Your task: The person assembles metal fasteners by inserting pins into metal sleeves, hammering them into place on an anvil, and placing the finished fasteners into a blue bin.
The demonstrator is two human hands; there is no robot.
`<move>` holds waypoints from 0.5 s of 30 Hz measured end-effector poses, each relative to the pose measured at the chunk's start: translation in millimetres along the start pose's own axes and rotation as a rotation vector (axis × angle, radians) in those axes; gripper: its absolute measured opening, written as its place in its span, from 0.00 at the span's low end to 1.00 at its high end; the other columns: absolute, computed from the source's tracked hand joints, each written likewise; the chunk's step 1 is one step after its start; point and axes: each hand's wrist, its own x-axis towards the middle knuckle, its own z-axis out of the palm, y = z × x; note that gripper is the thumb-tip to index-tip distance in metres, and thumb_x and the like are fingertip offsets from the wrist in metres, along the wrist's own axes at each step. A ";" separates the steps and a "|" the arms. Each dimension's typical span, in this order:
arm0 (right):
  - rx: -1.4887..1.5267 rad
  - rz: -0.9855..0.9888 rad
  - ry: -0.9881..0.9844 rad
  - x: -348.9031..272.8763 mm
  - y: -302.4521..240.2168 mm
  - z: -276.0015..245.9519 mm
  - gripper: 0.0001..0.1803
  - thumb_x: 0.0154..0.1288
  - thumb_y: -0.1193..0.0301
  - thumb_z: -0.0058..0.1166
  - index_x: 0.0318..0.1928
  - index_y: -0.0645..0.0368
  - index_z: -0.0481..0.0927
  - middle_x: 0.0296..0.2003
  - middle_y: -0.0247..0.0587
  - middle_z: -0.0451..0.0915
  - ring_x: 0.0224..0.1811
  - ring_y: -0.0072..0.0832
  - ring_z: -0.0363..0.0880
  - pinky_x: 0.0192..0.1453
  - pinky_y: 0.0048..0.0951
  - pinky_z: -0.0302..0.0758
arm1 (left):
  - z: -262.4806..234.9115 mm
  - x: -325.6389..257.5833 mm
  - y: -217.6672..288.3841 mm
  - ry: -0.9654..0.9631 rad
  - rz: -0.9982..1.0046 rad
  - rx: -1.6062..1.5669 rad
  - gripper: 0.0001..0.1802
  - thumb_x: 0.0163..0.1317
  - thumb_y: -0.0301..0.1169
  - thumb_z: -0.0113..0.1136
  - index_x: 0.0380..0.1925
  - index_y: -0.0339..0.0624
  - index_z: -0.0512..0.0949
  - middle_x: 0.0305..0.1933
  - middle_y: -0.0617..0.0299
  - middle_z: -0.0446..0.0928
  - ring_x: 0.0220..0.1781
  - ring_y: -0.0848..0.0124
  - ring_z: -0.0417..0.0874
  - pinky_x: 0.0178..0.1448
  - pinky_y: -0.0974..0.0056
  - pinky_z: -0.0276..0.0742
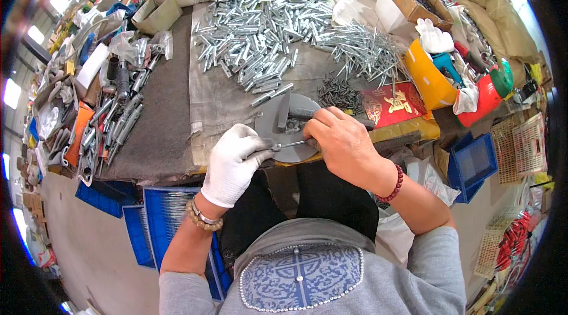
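Note:
Over a round grey metal plate [264, 121] at the table's front edge, my two hands meet at a thin metal rod [294, 144]. My left hand [232, 161], in a white knitted glove, is closed with thumb and fingers pinching the rod's left end. My bare right hand [348, 144] is closed too, its fingertips on the rod's right part. A hammer [283, 112] lies across the plate, its dark handle passing under my right hand; whether that hand also grips it, I cannot tell. Small metal bits [291, 127] lie on the plate, partly hidden.
Beyond the plate spread heaps of silver metal sleeves [254, 37], thin rods [368, 48] and dark screws [341, 93]. A red card [395, 105] lies right. Tools [121, 108] crowd the left; a yellow container [427, 75] stands right. Blue crates [167, 211] are below the table.

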 end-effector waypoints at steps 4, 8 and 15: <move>-0.036 -0.046 -0.015 0.6 1.2 0.7 0.09 0.59 0.80 0.60 0.41 0.57 0.81 0.43 0.42 0.78 0.49 0.44 0.80 0.57 0.45 0.79 | 1.7 1.6 3.4 -0.004 -0.023 -0.016 0.09 0.59 0.22 0.78 0.40 0.39 0.92 0.39 0.57 0.81 0.43 0.63 0.84 0.48 0.61 0.79; -0.082 -0.080 0.010 -0.8 3.7 -1.9 0.10 0.61 0.79 0.59 0.44 0.57 0.82 0.43 0.42 0.79 0.50 0.43 0.80 0.57 0.44 0.79 | 2.0 2.4 4.4 0.000 -0.016 0.003 0.09 0.59 0.22 0.79 0.40 0.38 0.91 0.39 0.57 0.80 0.43 0.62 0.84 0.48 0.61 0.79; -0.281 -0.036 0.080 10.5 15.4 -6.9 0.19 0.63 0.76 0.62 0.55 0.57 0.87 0.42 0.39 0.82 0.51 0.40 0.81 0.57 0.42 0.79 | 0.8 -0.4 0.1 0.001 -0.002 0.015 0.08 0.59 0.24 0.79 0.38 0.38 0.89 0.40 0.57 0.80 0.43 0.60 0.84 0.50 0.58 0.80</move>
